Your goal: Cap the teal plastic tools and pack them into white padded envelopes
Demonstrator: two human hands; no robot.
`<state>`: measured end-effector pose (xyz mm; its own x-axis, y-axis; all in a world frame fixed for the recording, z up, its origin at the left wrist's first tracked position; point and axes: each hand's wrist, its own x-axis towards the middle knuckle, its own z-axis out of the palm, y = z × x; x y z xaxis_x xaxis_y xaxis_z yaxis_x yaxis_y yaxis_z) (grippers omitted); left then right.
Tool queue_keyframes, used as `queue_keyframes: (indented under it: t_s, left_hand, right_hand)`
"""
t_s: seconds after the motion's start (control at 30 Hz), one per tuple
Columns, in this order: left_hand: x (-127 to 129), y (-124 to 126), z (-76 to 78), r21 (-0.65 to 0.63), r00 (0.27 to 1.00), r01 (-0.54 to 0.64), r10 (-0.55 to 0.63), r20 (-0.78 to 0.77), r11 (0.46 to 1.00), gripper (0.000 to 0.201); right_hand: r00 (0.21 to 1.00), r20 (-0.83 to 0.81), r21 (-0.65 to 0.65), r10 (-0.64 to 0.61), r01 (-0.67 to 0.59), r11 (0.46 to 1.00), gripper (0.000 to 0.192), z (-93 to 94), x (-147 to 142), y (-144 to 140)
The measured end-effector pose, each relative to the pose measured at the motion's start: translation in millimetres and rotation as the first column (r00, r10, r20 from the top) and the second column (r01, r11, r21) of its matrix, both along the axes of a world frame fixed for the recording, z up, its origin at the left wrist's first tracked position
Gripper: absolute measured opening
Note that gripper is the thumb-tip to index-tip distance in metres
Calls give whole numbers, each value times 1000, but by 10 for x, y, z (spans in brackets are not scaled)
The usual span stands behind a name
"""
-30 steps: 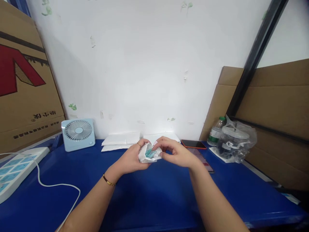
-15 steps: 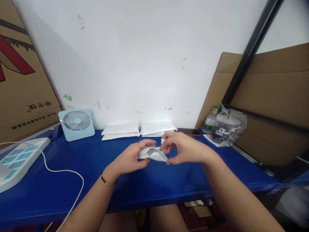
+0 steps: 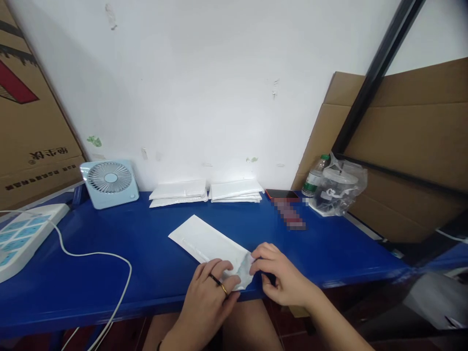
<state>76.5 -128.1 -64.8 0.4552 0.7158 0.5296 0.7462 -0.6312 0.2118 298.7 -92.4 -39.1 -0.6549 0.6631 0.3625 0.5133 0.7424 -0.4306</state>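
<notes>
A long white envelope (image 3: 208,236) lies slantwise on the blue table, its near right end reaching the front edge. That end gapes a little and shows a pale bluish inside. My left hand (image 3: 210,297), with rings on it, is closed on the envelope near the opening, thumb at the lower edge. On the other side, my right hand (image 3: 280,275) is closed at the opening's right edge, its fingertips pinching the paper. What lies inside the envelope, if anything, I cannot see.
Two stacks of white envelopes, a left stack (image 3: 178,191) and a right stack (image 3: 237,190), lie along the wall. A phone (image 3: 281,195), a bottle (image 3: 312,180) and a bagged cup (image 3: 340,187) stand right. A blue fan (image 3: 109,183), power strip (image 3: 32,239) and white cable (image 3: 122,282) are left.
The envelope has come down from above the table to lie on it near the front edge. Both hands have moved down and nearer with it. A pixelated reddish patch now shows near the phone.
</notes>
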Motion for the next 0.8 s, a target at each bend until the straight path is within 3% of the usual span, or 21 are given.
queue_keyframes:
  t_s: [0.2,0.33,0.47,0.67,0.73,0.8]
  left_hand:
    - [39,27,-96,80,998,55,-55,1,995,12]
    - [-12,26,-113,67,999,52,-53,12,996,12]
    - [-58,-29,-121,25,998,36,-37,52,999,14]
    - [-171,-253,-137,-191,958,-109,154,243,975,8]
    - [-184,-298,-124,-323,922,-164,261,287,932,8]
    - [-188,-294,-99,-459,871,-157,342,354,875,9]
  right_hand:
    - [987,6,-37,161,-161,986,53,-22,-213,-23]
    - [986,-81,-36,147,-150,988,60,-45,-209,-44]
    - [987,-43,-50,156,-158,986,54,-45,-195,-76]
    - [996,-87,14,-6,7,1000,20,-54,-232,-2]
    - [990,-128,64,-63,71,995,18,-104,-284,17]
    - [974,-197,230,-109,154,961,23,-169,-352,-8]
